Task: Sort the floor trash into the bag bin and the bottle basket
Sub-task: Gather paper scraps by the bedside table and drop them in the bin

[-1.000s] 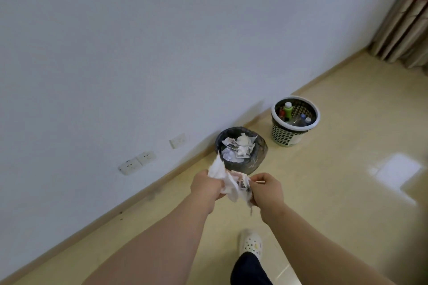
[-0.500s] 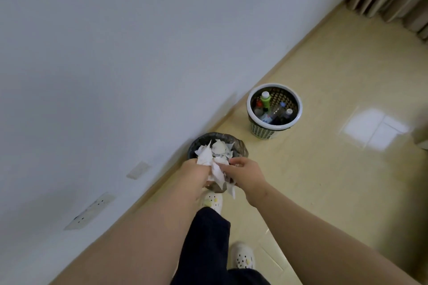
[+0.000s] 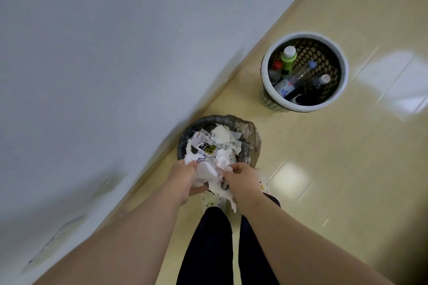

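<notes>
A bunch of crumpled white paper is being squeezed between two hands near the middle of the frame. It is being gripped by the left hand on one side and pinched by the curled fingers of the right hand on the other. A loose strip is hanging down below the right hand. The bunch is being held just over the near edge of the bag bin. The bin is being filled to the top by other paper scraps. In the upper right, well apart from the bin, bottles are being kept in the bottle basket.

The bin is looking very full, so the new paper may be pushed off the heap and dropped onto the floor. The hanging strip may be left outside the rim if the hands are opened too early.
</notes>
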Demonstrator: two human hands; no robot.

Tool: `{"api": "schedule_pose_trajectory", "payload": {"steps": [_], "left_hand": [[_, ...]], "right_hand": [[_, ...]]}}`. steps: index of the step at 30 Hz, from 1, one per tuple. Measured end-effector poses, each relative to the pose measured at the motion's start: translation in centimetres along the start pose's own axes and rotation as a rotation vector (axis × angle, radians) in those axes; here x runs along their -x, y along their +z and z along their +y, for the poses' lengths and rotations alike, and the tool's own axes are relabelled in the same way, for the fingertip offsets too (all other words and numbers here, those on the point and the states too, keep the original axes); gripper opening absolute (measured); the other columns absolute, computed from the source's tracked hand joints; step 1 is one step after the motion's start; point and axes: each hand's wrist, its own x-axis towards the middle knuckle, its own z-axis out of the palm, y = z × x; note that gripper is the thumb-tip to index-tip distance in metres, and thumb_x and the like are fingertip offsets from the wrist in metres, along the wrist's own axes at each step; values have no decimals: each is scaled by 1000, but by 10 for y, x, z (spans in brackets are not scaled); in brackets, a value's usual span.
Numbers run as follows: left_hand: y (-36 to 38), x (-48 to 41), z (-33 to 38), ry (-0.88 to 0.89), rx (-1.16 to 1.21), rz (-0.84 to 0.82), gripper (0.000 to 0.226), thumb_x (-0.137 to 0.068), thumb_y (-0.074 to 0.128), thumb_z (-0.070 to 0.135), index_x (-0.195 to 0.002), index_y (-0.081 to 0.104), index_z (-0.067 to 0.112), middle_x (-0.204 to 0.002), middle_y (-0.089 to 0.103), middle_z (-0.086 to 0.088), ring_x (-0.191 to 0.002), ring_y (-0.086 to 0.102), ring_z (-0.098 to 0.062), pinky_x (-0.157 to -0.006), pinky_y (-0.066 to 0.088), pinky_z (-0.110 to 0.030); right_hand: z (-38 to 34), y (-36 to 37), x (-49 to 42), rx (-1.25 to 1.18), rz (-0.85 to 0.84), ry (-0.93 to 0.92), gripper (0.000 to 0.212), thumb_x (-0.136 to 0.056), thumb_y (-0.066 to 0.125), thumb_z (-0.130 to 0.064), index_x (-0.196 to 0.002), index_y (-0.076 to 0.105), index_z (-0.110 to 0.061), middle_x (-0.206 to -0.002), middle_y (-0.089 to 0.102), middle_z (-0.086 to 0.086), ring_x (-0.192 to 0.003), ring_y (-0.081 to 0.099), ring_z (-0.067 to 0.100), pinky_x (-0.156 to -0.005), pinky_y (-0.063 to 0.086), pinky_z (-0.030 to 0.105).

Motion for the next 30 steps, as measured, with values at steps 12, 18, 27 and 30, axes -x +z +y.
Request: {"api": "schedule_pose_trajectory", "payload": {"steps": [12, 18, 27, 30], "left_hand": [[30, -148, -24, -68, -132, -70, 44, -99, 43, 31, -140, 37, 21, -130, 45, 3, -112, 49, -23, -94, 47, -38], [24, -139, -29, -39, -126, -166, 53, -100, 42, 29, -149, 20, 31, -154, 25, 1, -141, 26, -22, -111, 23, -42], [-14, -48, -1, -6, 38, -113, 10, -99, 43, 23, -103, 52, 23, -95, 58, 3, -96, 57, -17, -91, 47, -36], [-29, -6, 5, 35, 90, -88, 19, -99, 41, 21, -84, 51, 25, -84, 55, 5, -84, 56, -14, -77, 44, -30]], "right_hand": [[36, 60, -145, -267, 81, 227, 40, -97, 46, -17, -137, 43, -17, -126, 53, 6, -111, 53, 22, -94, 44, 32], [43, 56, -139, -289, -52, 267, 54, -100, 37, -14, -150, 20, -28, -154, 25, 3, -132, 37, 25, -79, 37, 29], [6, 39, -74, -13, -31, 150, 30, -95, 43, -12, -123, 51, -9, -78, 46, 0, -65, 41, 12, -59, 34, 23], [-17, 26, -42, 138, -78, 77, 11, -94, 41, -12, -99, 51, -10, -79, 45, 4, -78, 43, 19, -69, 36, 31]]}}
